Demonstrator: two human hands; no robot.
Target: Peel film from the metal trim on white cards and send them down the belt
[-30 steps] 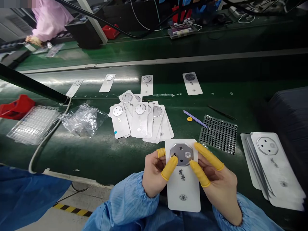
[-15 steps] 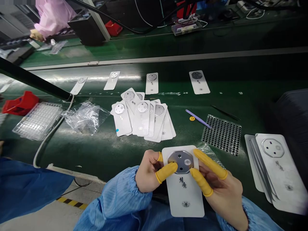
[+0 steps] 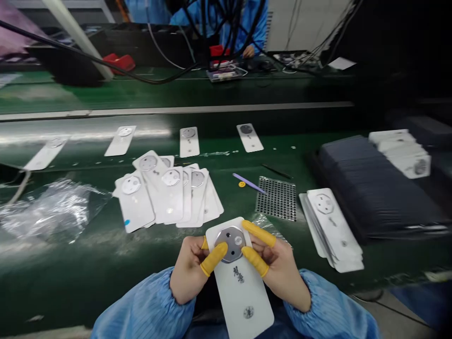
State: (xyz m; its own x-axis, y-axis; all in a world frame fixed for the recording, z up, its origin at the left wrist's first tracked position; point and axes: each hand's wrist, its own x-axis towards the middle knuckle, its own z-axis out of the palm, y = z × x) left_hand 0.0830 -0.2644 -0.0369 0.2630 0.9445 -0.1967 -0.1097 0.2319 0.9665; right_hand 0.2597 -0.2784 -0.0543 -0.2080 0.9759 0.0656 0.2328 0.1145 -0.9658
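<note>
A white phone back cover (image 3: 233, 285) is held up in front of me, its lower end tilted to the right. Near its top is a grey octagonal camera plate (image 3: 230, 249) with round holes; dark characters and a round emblem are printed below. My left hand (image 3: 192, 268) grips the left edge, its yellow-cotted thumb lying on the plate. On the opposite side, my right hand (image 3: 277, 263) grips the upper right edge, with yellow finger cots at the corner and beside the plate. The fingers behind the cover are hidden.
Loose covers (image 3: 173, 197) lie fanned ahead, and another stack (image 3: 335, 230) sits right. Beyond are purple tweezers (image 3: 250, 183), a dotted sheet (image 3: 275, 200) and a dark tray (image 3: 381, 188). Plastic film (image 3: 52, 207) lies left. Single covers (image 3: 189, 142) line the far side.
My view has turned right, bringing the dark tray into sight. Both hands still hold the cover, which now leans more. My right index finger remains at its upper right corner.
</note>
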